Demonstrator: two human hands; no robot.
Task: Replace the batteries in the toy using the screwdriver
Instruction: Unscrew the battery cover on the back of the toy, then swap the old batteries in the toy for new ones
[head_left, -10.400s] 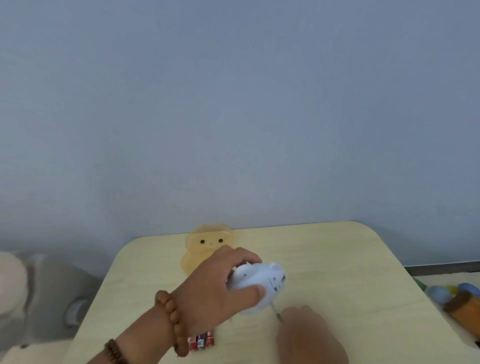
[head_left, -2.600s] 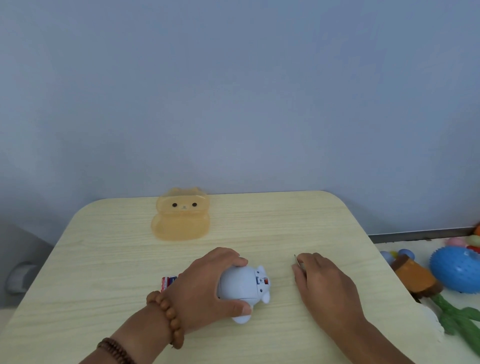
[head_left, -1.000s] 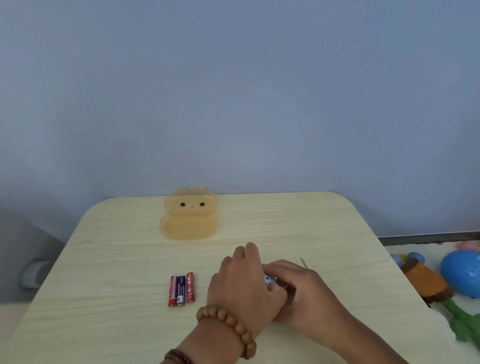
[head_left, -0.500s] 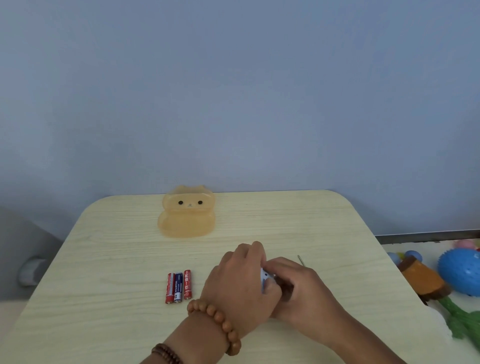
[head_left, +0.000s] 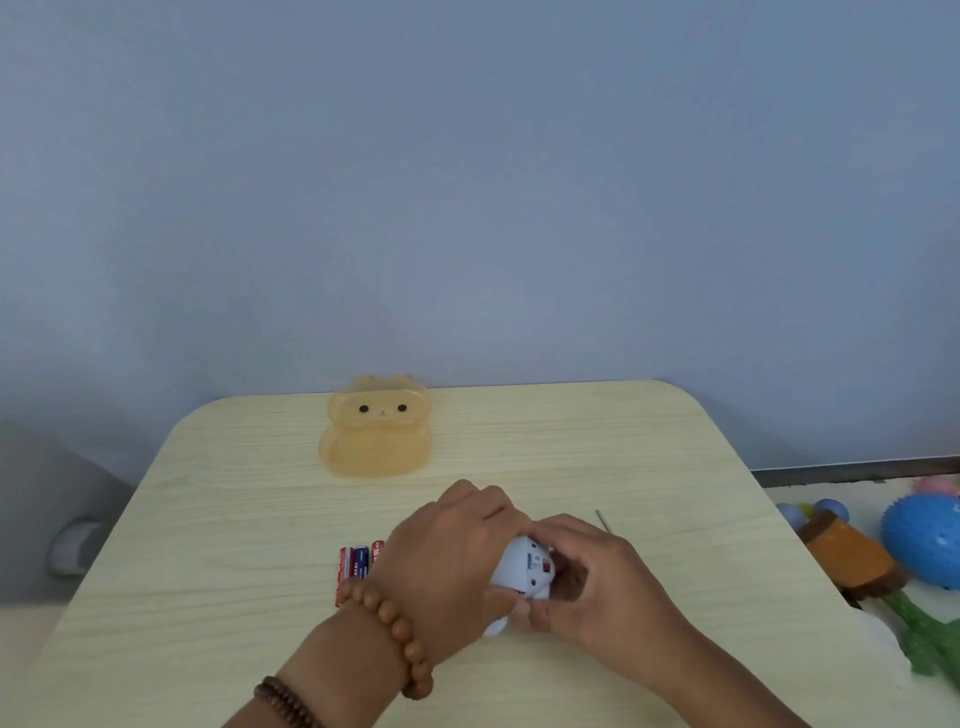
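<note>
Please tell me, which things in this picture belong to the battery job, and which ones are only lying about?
For the job:
- white toy, held by left hand and right hand
- batteries on the table
- thin metal tool tip, probably the screwdriver

Just lying about:
- orange bear-shaped box
- blue spiky ball
- green toy

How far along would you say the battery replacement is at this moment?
Looks done: the screwdriver lies set down on the table. In hand: both the left hand and right hand work the toy's underside. Left: three batteries wait beside it.
</note>
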